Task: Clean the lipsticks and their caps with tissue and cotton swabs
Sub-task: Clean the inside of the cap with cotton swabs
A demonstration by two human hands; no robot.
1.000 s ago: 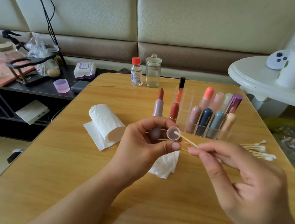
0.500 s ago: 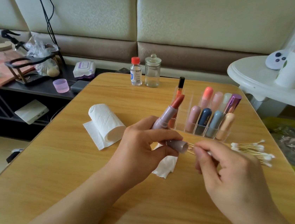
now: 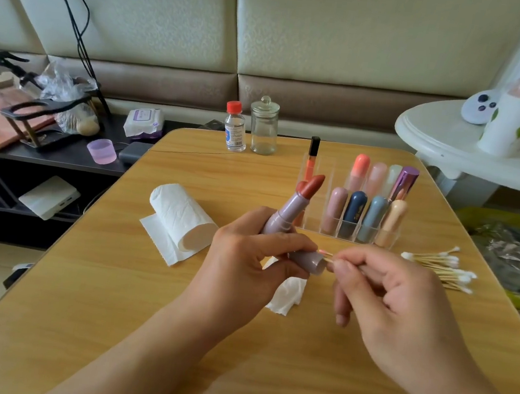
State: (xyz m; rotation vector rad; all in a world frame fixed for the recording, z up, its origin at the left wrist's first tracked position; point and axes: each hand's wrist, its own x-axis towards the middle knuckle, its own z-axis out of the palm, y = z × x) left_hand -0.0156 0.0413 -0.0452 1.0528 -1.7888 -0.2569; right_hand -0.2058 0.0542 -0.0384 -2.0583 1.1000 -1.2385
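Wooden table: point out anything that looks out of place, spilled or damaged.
Nothing is spilled or broken. On the wooden table, the loose pile of wooden cotton swabs lies scattered right of the clear acrylic lipstick organizer, a crumpled white tissue sits under the hands, and the white tissue roll lies partly unrolled.

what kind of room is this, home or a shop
Most likely a home living room: a padded sofa back runs behind the wooden table, a cluttered side shelf holds household odds and ends, and a small white round table stands beside.
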